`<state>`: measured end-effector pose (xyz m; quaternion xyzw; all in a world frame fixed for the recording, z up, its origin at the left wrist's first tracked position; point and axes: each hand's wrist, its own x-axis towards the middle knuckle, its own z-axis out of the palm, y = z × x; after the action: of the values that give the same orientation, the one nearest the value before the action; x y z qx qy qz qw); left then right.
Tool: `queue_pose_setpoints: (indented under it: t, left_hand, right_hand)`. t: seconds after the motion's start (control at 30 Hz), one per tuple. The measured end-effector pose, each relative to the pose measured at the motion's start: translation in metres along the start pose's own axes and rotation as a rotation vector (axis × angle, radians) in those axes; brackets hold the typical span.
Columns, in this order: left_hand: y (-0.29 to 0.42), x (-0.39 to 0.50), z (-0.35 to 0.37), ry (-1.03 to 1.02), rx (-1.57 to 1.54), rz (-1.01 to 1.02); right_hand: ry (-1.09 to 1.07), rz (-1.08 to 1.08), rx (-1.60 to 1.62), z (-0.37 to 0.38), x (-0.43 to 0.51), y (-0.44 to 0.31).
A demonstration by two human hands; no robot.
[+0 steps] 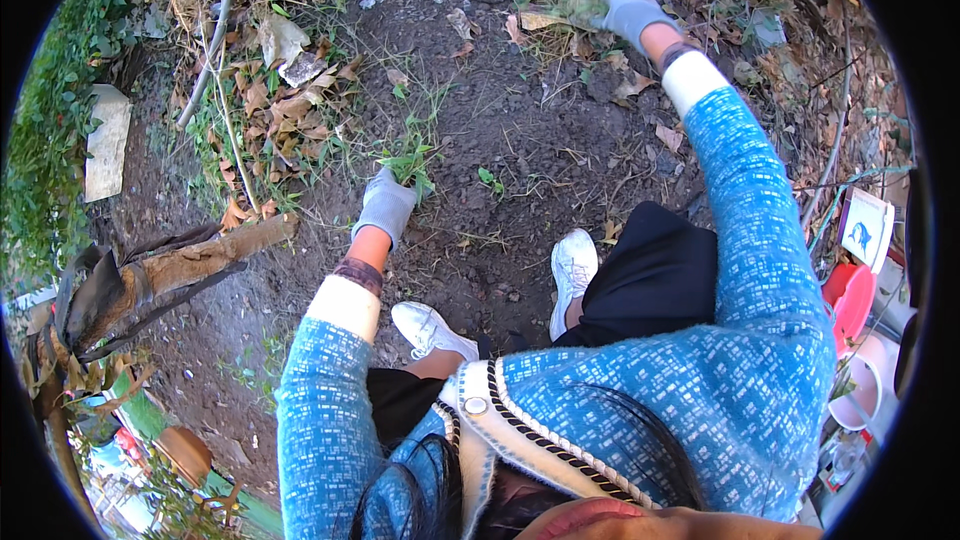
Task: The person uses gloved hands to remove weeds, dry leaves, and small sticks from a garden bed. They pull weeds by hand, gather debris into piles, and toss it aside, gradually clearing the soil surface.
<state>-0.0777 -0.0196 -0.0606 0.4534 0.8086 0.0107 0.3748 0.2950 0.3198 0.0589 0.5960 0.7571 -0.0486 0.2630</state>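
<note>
My left hand (385, 204), in a grey knit work glove, is closed around a bunch of green weeds (411, 157) low over the dark soil (510, 127). Whether their roots are still in the ground cannot be made out. At arm's length to the upper right, my right hand (636, 15) wears a matching glove. Blurred green weeds (581, 9) trail from its fingertips above a patch of dry leaves (544, 19); its fingers are mostly turned away. A small green seedling (490, 180) grows in the soil between my left hand and my white shoes (574, 270).
To the left, a cut branch (217, 247) wrapped in dark strips juts inward. A thin stick (214, 37) leans over dry leaves (289, 105) near a pale flat slab (108, 142). White tubs (866, 229) and a red container (851, 300) stand at the right.
</note>
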Motion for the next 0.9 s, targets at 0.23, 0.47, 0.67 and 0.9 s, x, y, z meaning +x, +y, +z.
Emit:
queue_pose_setpoints:
  t: [0.23, 0.47, 0.67, 0.9]
  left_hand:
    - [0.016, -0.018, -0.014, 0.018, -0.016, -0.009]
    - [0.033, -0.031, -0.025, 0.019, -0.009, -0.044]
    - [0.031, -0.034, -0.021, 0.045, -0.052, -0.116]
    - [0.034, -0.037, -0.024, 0.059, -0.045, -0.081]
  right_hand:
    - [0.173, -0.246, -0.269, 0.018, 0.004, -0.052]
    - [-0.049, -0.63, -0.125, 0.015, 0.001, -0.159]
    - [-0.24, -0.711, -0.103, 0.042, 0.009, -0.213]
    - [-0.58, -0.704, 0.263, 0.045, -0.014, -0.199]
